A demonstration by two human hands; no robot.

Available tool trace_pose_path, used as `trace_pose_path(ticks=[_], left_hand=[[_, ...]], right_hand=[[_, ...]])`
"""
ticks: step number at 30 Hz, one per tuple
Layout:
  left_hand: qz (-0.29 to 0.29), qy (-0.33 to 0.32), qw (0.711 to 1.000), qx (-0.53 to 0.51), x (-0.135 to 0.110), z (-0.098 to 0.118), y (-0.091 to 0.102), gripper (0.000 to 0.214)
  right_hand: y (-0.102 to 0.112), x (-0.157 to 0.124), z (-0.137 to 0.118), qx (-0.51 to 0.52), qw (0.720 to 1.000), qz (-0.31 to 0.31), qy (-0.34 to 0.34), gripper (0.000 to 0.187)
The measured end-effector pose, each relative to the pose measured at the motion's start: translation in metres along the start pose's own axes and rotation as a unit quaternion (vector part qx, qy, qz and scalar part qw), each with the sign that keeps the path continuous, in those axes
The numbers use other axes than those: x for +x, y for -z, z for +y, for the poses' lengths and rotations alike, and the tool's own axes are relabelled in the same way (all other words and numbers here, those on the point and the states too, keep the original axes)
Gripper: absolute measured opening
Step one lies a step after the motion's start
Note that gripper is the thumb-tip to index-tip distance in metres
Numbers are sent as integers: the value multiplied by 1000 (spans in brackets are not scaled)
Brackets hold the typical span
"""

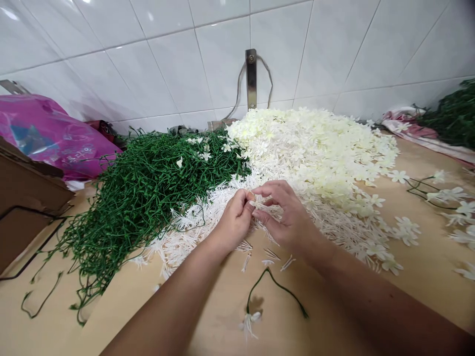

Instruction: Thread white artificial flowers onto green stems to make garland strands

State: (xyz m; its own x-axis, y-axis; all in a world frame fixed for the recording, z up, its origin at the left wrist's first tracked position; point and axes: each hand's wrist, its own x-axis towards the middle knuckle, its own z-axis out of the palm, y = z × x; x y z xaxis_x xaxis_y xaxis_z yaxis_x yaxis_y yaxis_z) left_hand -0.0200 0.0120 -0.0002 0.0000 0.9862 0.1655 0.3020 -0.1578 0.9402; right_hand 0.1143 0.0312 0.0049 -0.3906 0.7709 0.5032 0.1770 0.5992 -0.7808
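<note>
"What have those hands got?"
"A small white flower piece (257, 203), just in front of the heap of white strands (176, 247). The left hand (236, 217) pinches it, thumb pressed to curled fingers."
"And the right hand (291, 215)?"
"Thumb and forefinger curved in, slightly parted, tips right at the piece. I can't tell whether they grip."
"Which way does it point?"
"Too small and blurred to make out its long axis."
"And that green stem (266, 269) on the table (217, 329)?"
"Bent like a tent, its peak toward the hands. The left leg ends in a white flower (251, 319), strands pointing at the person; the right leg slants outward and nearer."
</note>
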Motion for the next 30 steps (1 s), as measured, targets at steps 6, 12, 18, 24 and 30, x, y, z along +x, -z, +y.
trace_pose_path(ticks=[6,12,18,24,30], left_hand=[[-44,50,998,5,-2,6,-3,14],[-77,98,987,-105,-2,17,-3,17],[-84,111,978,-156,0,12,-2,16],[-75,137,968,-196,-1,8,-2,14],[-77,143,970,-179,-2,12,0,11]], right_hand=[[3,1,2,-71,996,-16,54,11],[12,7,0,89,994,-61,-35,5],[14,7,5,268,942,-125,-159,10],[17,7,5,227,948,-137,-176,30],[19,9,5,212,953,-156,-152,18]])
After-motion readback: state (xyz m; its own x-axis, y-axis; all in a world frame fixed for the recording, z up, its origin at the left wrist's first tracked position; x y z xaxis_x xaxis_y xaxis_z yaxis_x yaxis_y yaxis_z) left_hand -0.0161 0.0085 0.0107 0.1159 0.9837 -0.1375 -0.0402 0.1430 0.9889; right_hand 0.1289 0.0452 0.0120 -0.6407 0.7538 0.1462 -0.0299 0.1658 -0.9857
